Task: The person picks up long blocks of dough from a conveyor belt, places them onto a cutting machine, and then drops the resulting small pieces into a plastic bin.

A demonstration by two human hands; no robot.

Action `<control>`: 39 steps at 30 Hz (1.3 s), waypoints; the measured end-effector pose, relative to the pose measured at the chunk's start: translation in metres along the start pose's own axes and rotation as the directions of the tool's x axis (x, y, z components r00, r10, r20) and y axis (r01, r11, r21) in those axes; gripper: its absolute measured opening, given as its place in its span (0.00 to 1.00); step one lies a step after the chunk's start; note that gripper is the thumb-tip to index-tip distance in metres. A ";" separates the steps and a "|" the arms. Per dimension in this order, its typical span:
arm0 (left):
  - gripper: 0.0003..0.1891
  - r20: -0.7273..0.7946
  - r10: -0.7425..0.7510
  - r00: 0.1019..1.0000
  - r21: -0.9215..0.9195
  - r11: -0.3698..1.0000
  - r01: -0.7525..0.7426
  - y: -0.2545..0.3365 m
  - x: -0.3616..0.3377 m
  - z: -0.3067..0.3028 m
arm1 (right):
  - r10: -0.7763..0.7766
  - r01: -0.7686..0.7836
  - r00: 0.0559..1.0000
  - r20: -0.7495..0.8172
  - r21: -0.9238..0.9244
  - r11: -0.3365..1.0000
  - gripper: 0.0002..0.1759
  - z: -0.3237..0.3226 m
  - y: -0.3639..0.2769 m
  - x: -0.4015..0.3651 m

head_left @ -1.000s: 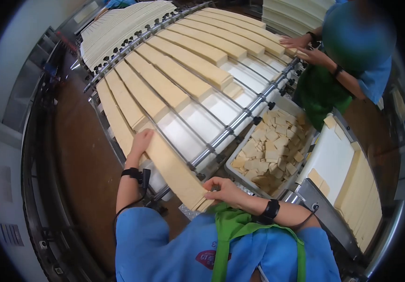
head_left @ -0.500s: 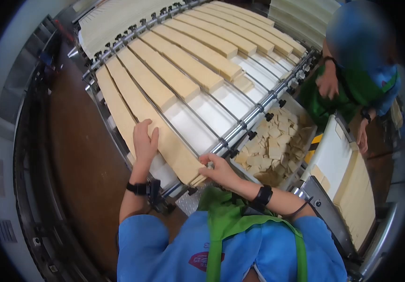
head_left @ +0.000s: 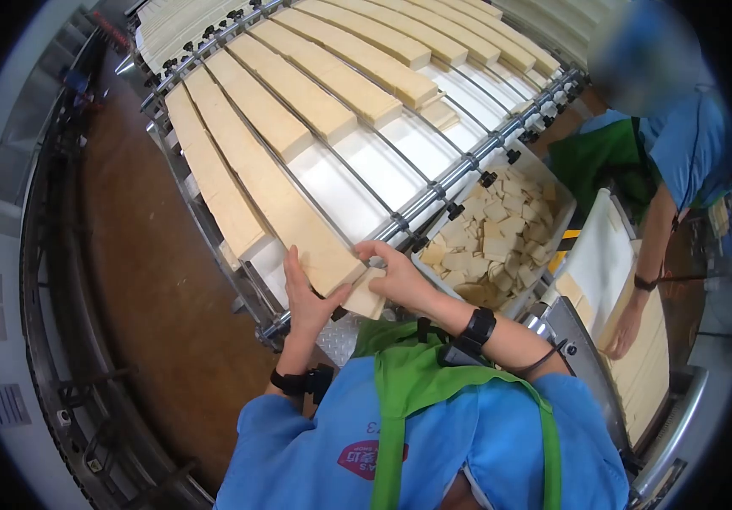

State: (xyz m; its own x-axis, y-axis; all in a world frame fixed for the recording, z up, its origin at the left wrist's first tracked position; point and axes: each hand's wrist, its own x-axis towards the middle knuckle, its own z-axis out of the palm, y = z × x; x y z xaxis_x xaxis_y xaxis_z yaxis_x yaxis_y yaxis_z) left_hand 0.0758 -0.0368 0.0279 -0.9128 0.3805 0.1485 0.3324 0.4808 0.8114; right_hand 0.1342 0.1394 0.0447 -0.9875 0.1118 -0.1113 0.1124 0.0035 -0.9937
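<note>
Several long tan slabs (head_left: 357, 61) lie lengthwise in lanes on a white-belted conveyor (head_left: 357, 183), with brown floor (head_left: 145, 280) along its left edge. A metal cross rail (head_left: 434, 200) follows the conveyor's near edge, and thin rods divide the lanes. Bin (head_left: 563, 223) of cut tan pieces: just past the near edge, right of the hands. Co-worker (head_left: 680, 144) in blue with a green apron stands at right, near a side belt (head_left: 599, 263).

Held slab (head_left: 281, 200): second lane from the left edge, long axis running from the near edge toward the far left corner, near end overhanging the rail. Left hand (head_left: 310, 297): open, cupping that end from the left. Right hand (head_left: 395, 272): closed, pinching a small end piece (head_left: 367, 299) that touches the slab's end.
</note>
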 end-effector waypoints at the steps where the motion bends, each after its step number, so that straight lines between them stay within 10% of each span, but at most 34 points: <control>1: 0.53 0.001 0.023 1.000 -0.001 1.000 -0.023 -0.002 0.001 0.000 | 0.038 -0.039 0.999 0.028 0.030 0.999 0.30 -0.006 -0.006 -0.004; 8: 0.52 -0.075 0.100 0.992 0.078 0.992 -0.094 -0.008 0.001 0.004 | 0.105 -0.093 0.994 -0.034 0.242 0.966 0.32 -0.101 -0.005 -0.055; 14: 0.49 -0.110 0.121 0.987 0.034 0.992 -0.118 -0.009 0.000 0.009 | -0.170 -0.217 0.827 -0.535 -0.583 0.783 0.22 -0.202 0.079 -0.151; 17: 0.47 -0.137 0.099 0.986 0.030 0.995 -0.095 0.000 -0.002 0.010 | -0.034 -0.305 0.767 -0.641 -0.410 0.860 0.18 -0.218 0.106 -0.198; 39: 0.44 -0.213 0.008 0.977 -0.143 0.989 -0.039 0.001 -0.004 0.021 | -0.264 -0.176 0.756 -0.599 -0.574 0.800 0.08 -0.208 0.101 -0.221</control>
State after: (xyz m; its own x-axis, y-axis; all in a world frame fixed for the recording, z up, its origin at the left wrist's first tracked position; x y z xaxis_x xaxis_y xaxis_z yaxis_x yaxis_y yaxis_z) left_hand 0.0848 -0.0216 0.0163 -0.9399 0.2068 0.2718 0.3303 0.3480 0.8774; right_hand 0.3867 0.3217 -0.0277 -0.7096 0.6792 0.1875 0.3274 0.5535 -0.7658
